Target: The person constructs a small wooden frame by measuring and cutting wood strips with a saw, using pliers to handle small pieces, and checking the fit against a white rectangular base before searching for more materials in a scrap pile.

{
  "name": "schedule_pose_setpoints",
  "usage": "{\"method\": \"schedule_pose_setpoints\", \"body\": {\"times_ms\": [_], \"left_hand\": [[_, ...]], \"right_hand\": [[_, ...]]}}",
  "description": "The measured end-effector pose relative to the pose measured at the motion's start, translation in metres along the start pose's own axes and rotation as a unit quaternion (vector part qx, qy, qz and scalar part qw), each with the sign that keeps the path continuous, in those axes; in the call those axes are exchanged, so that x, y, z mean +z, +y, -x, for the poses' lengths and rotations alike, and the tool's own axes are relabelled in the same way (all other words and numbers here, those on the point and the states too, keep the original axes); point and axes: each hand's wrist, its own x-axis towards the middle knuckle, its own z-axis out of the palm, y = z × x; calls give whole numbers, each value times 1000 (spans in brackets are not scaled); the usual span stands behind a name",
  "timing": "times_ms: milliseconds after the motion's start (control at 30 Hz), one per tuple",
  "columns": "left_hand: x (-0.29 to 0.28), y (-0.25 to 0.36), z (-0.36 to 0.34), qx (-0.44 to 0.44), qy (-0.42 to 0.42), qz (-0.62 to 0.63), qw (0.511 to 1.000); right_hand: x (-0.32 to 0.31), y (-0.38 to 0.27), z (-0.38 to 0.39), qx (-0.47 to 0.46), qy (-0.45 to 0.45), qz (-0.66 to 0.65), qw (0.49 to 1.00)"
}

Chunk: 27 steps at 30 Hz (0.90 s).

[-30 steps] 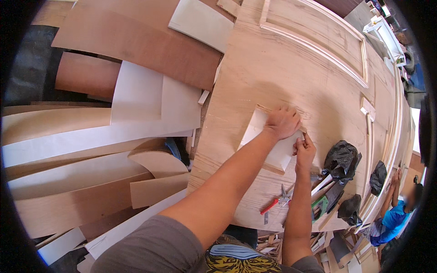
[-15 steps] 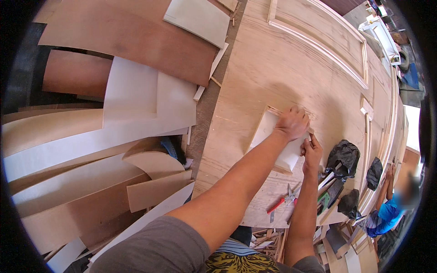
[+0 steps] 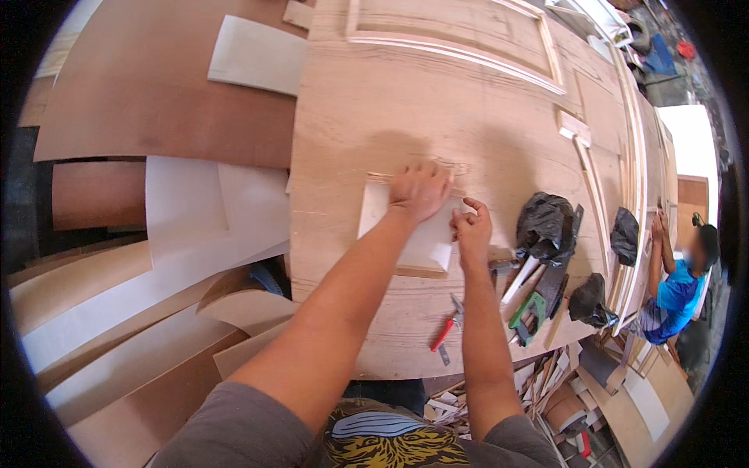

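A shallow wooden frame with a white panel [image 3: 425, 248] lies on a large plywood sheet in front of me. Across its far edge rests my left hand [image 3: 421, 191], fingers stretched out and slightly blurred, over a thin wooden strip [image 3: 459, 193] whose right end shows. My right hand [image 3: 473, 232] is at the frame's right edge with curled fingers, the index fingertip just below the strip's end. Whatever those fingers pinch is hidden. Nearer to me, red-handled snips [image 3: 445, 331] lie beside my right forearm.
Black plastic bags [image 3: 546, 226] and a green-handled saw [image 3: 530, 316] lie right of my hands. A long wooden frame [image 3: 460, 51] is on the plywood's far part. Large sheet offcuts [image 3: 211, 203] are stacked to the left. A person in blue [image 3: 677, 296] works at the far right.
My view has turned, shifting the scene leftward. My left hand's fingers have gone from bent over the far edge to stretched out. The right index finger sits slightly off the strip's end.
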Motion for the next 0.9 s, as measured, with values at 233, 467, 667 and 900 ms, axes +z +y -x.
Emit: {"method": "schedule_pose_setpoints", "body": {"times_ms": [233, 467, 667, 900], "left_hand": [[-3, 6, -3, 35, 16, -72, 997], [-4, 6, -3, 34, 33, -68, 997], [-1, 6, -2, 38, 40, -72, 996], [-3, 7, -4, 34, 30, -75, 996]], "right_hand": [[-27, 25, -13, 14, 64, -104, 992], [-31, 26, -19, 31, 46, -131, 990], [-33, 21, -22, 4, 27, -107, 994], [-33, 10, -28, -132, 9, -23, 991]]}}
